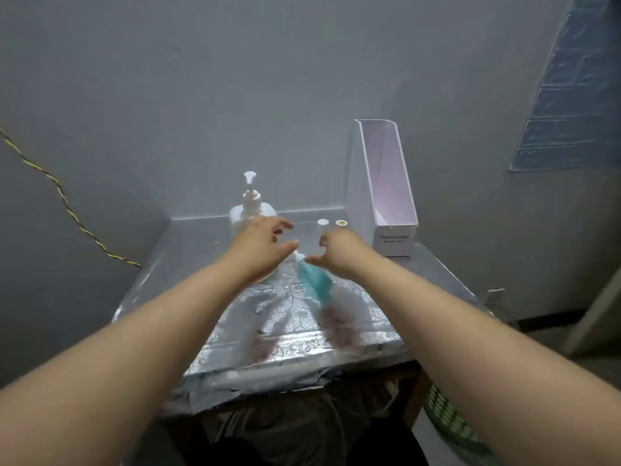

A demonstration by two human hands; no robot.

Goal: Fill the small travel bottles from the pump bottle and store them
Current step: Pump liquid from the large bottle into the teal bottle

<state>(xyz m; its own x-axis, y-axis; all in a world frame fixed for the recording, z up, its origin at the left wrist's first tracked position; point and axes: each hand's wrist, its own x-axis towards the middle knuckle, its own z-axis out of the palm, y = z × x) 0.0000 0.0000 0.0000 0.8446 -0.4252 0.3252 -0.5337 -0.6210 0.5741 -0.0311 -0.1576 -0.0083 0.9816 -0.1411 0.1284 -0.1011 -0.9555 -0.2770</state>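
A white pump bottle point(250, 210) stands at the back of the foil-covered table point(302, 344). My left hand point(265, 242) reaches out in front of it, fingers spread and holding nothing. A small teal travel bottle point(315, 282) with a white cap lies tilted and blurred between my hands, its cap pointing away from me. My right hand point(336, 250) hovers just above it with loosely curled fingers, the thumb close to the bottle's neck, and no grip shows. Behind my right hand stand two more small bottles, one white-capped point(322, 225) and one with a yellowish top point(341, 223).
An open, tall white file box point(386, 196) stands at the table's back right. Grey walls close off the back and left. A yellow-black cable point(67, 206) runs down the left wall. The table's front edge is crumpled foil, with my legs below it.
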